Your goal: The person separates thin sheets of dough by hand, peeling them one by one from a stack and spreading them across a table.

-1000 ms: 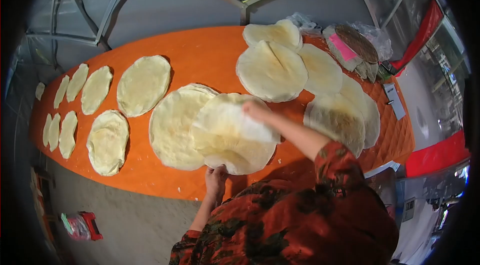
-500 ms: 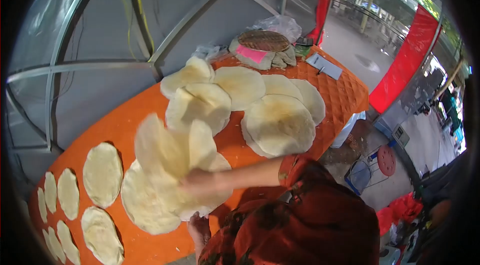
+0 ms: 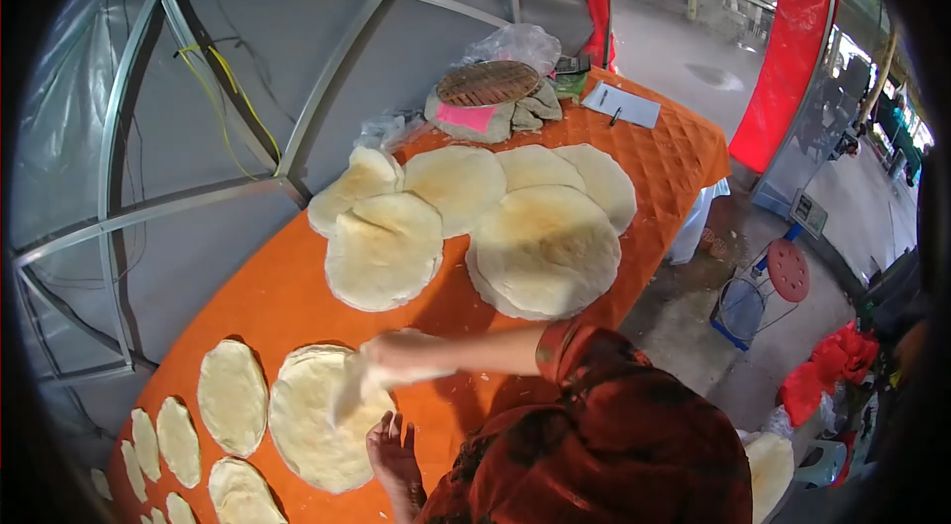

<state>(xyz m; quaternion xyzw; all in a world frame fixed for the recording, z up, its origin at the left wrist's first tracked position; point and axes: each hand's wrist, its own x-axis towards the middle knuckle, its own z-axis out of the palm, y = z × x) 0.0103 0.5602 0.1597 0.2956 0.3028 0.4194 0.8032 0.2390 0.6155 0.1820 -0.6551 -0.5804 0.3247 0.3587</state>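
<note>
My right hand [image 3: 399, 356], smeared by motion, reaches in from the right above the orange table. It grips a thin, pale flatbread [image 3: 349, 393], blurred and hanging over a round flatbread stack [image 3: 322, 435]. Just below, my left hand [image 3: 394, 453] is raised at that stack's right edge, fingers apart and holding nothing. Left of the stack lie separate oval-looking flatbreads, the nearest being a single flatbread [image 3: 232, 397]. Farther up the table are larger overlapping flatbreads, among them a front pile [image 3: 545, 252] and a slightly creased flatbread [image 3: 384, 252].
An orange quilted cloth [image 3: 684, 143] covers the table. At its far end are a woven round pad [image 3: 487, 83] on folded cloth, a plastic bag [image 3: 530, 47] and a clipboard [image 3: 622, 106] with a pen. A red stool [image 3: 788, 271] stands right, and metal poles line the grey wall.
The large flatbreads lifted over the near stack have come down or folded in. My right hand stays over the stack, while my left hand shows more fully with its fingers spread. The view has shifted.
</note>
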